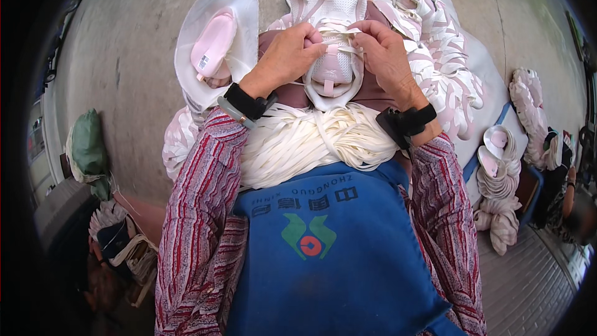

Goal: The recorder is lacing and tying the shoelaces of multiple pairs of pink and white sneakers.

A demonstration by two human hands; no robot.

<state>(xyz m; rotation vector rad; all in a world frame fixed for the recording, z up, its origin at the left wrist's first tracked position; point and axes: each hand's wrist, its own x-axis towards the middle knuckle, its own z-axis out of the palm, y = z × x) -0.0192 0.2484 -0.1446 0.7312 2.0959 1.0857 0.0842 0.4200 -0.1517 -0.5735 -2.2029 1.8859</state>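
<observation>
A pink and white sneaker [334, 68] rests between my knees, its toe pointing away from me and its pink tongue toward me. My left hand [291, 55] pinches a white shoelace [334, 27] at the left side of the lacing. On the other side, the fingertips of my right hand [383, 51] are closed on the lace as well. The lace crosses the shoe between both hands. Across my lap, just below the shoe, lies a thick bundle of cream laces [317, 140] on my blue apron [323, 261].
At the left stands a white bag [186, 65] with a pink insole [214, 43] inside. Many pink and white sneakers [444, 65] are piled on a pale sheet at the right. Stacked shoe parts [497, 168], a green sack [90, 143] and other people are farther out.
</observation>
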